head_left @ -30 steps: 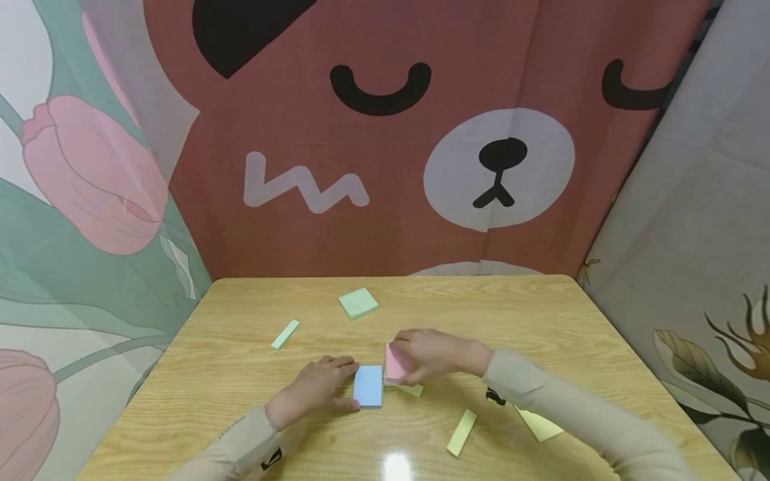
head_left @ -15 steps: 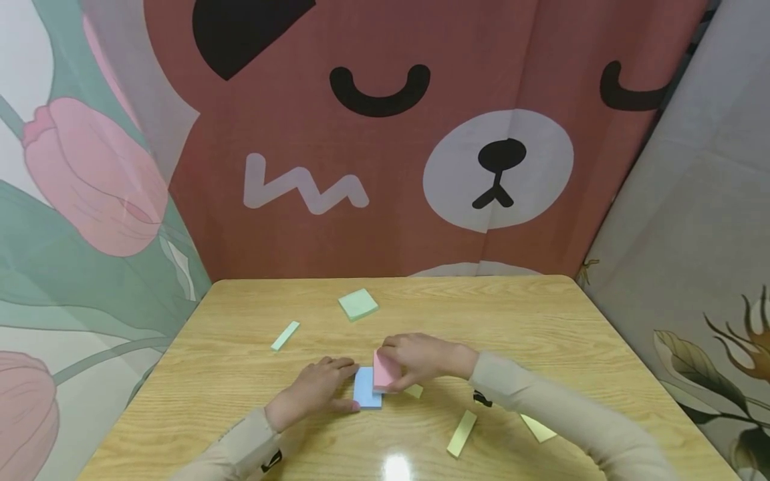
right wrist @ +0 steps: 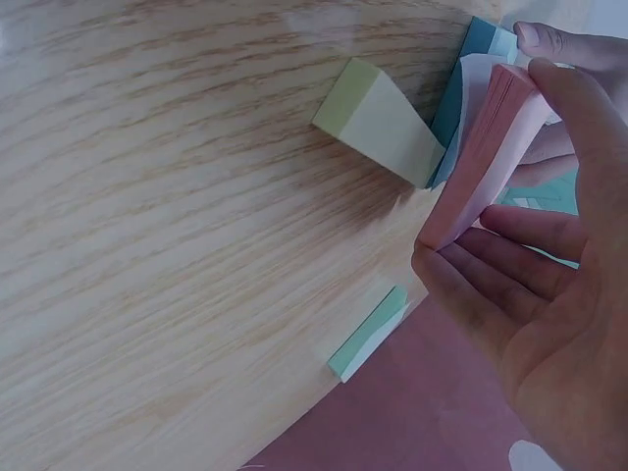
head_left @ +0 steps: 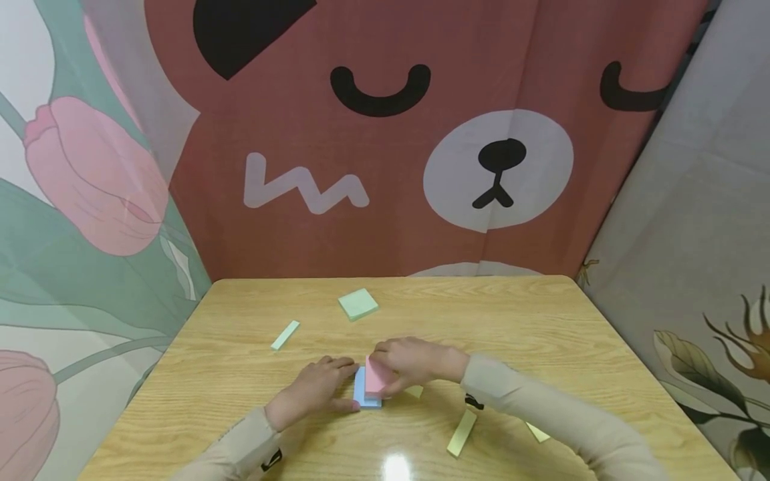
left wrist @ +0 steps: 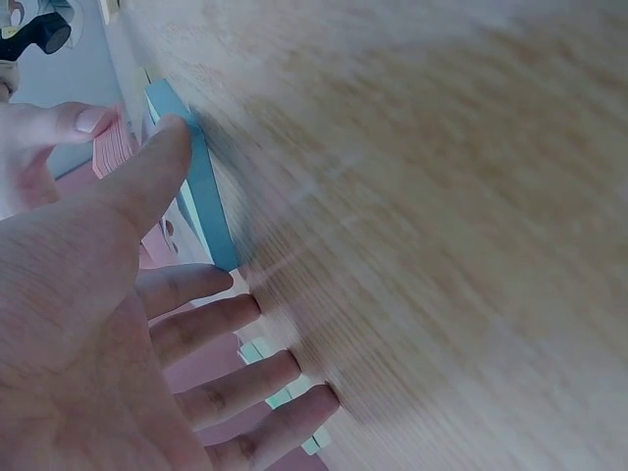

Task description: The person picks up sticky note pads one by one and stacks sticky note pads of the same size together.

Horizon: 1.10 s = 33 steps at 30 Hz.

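A pink sticky-note pad is pinched in my right hand, tilted just over a blue sticky-note pad. In the right wrist view a pale sheet shows along the pink pad's underside; whether the pink pad touches the blue one I cannot tell. The blue pad lies on the table, partly covered from above. My left hand is at its left side, thumb and index finger touching its corners, the other fingers spread on the wood. Just right of the blue pad sits a yellow pad, mostly hidden in the head view.
A green square pad and a narrow green strip pad lie farther back on the wooden table. To the right are a narrow yellow strip pad and another yellow pad, half covered by the right sleeve.
My right hand has carried the pink pad left, from above the yellow pad to over the blue pad. The left hand and the blue pad have stayed in place.
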{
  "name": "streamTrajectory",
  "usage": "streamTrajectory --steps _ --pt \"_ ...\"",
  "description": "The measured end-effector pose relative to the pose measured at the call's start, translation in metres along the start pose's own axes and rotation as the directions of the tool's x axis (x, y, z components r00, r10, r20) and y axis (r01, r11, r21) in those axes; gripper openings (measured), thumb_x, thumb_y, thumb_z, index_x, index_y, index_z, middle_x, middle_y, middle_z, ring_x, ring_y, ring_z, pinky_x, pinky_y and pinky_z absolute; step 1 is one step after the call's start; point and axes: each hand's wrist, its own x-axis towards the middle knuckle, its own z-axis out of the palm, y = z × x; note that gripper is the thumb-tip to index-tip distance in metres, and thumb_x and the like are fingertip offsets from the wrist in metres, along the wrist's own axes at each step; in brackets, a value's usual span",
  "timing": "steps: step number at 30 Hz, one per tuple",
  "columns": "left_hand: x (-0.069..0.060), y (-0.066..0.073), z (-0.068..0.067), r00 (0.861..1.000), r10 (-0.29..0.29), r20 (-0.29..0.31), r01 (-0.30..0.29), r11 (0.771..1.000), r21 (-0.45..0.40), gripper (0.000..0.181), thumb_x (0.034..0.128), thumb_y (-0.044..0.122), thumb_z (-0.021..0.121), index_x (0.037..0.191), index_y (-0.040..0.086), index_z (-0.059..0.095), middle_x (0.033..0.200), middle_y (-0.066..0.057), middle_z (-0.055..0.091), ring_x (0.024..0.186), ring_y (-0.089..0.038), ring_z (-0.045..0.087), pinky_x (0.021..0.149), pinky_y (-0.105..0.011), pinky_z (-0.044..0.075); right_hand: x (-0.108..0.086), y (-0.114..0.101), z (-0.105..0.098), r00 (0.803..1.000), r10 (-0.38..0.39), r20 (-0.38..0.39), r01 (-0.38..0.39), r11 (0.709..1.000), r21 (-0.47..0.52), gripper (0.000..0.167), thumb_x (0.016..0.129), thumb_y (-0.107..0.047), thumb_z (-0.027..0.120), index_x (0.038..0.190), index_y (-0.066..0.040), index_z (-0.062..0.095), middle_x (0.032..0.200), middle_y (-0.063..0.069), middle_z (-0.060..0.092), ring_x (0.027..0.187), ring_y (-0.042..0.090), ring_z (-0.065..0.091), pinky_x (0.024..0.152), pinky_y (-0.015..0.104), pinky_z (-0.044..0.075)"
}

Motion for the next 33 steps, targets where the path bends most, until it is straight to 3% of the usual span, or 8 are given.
streamTrajectory --steps 8,12,15,21,26,33 --pt "-0.001 0.000 0.000 1.000 0.008 -0.001 -0.008 1.000 -0.010 0.073 0.0828 0.048 0.076 0.136 0.001 0.057 0.136 -0.018 0.056 0.117 -0.042 0.055 0.085 -0.060 0.050 0.006 -0.002 0.009 1.000 -0.005 0.022 0.005 1.000 0.005 0.058 0.086 -0.054 0.070 0.124 -0.010 0.064 0.113 0.001 0.064 0.086 0.003 0.057 0.065 0.012 0.044" --pt "-0.001 0.000 0.001 1.000 0.010 -0.003 -0.010 1.000 -0.012 0.073 0.0831 0.048 0.075 0.136 0.001 0.057 0.136 -0.017 0.056 0.116 -0.041 0.055 0.085 -0.060 0.050 0.008 -0.002 0.014 0.999 0.002 0.047 -0.003 1.000 0.005 0.060 0.086 -0.055 0.070 0.126 -0.011 0.062 0.116 0.001 0.064 0.094 0.006 0.059 0.074 0.016 0.049" --pt "-0.001 -0.001 0.002 1.000 0.005 0.001 -0.005 1.000 0.000 0.075 0.0839 0.050 0.074 0.137 0.001 0.056 0.138 -0.017 0.055 0.118 -0.040 0.054 0.086 -0.061 0.050 0.008 -0.002 0.014 0.999 0.001 0.048 0.000 1.000 -0.008 0.061 0.087 -0.056 0.069 0.126 -0.011 0.061 0.117 0.002 0.064 0.098 0.009 0.060 0.079 0.020 0.050" --pt "0.000 -0.003 0.003 1.000 -0.013 0.014 0.013 1.000 0.004 0.077 0.0853 0.052 0.071 0.140 0.002 0.053 0.141 -0.016 0.052 0.122 -0.041 0.051 0.091 -0.063 0.046 0.007 -0.001 0.011 0.999 -0.019 0.045 0.019 1.000 -0.002 0.056 0.086 -0.059 0.068 0.119 -0.014 0.062 0.116 0.002 0.065 0.098 0.009 0.060 0.077 0.020 0.050" --pt "-0.001 -0.002 0.002 0.999 -0.019 0.038 0.020 0.999 -0.026 0.077 0.0863 0.053 0.070 0.142 0.002 0.051 0.143 -0.016 0.050 0.124 -0.042 0.049 0.092 -0.065 0.044 0.003 0.001 0.009 0.997 -0.033 0.072 0.031 0.999 0.025 0.058 0.084 -0.056 0.071 0.124 -0.015 0.061 0.123 0.003 0.062 0.105 0.012 0.060 0.083 0.022 0.050" --pt "-0.002 -0.003 -0.001 0.997 -0.029 0.069 0.034 0.997 -0.070 0.082 0.0844 0.049 0.074 0.145 0.002 0.047 0.146 -0.017 0.048 0.123 -0.038 0.048 0.093 -0.062 0.044 -0.003 0.003 0.006 0.995 -0.030 0.091 0.026 0.999 0.045 0.053 0.083 -0.048 0.077 0.124 -0.019 0.061 0.118 0.002 0.061 0.098 0.008 0.058 0.078 0.022 0.050"
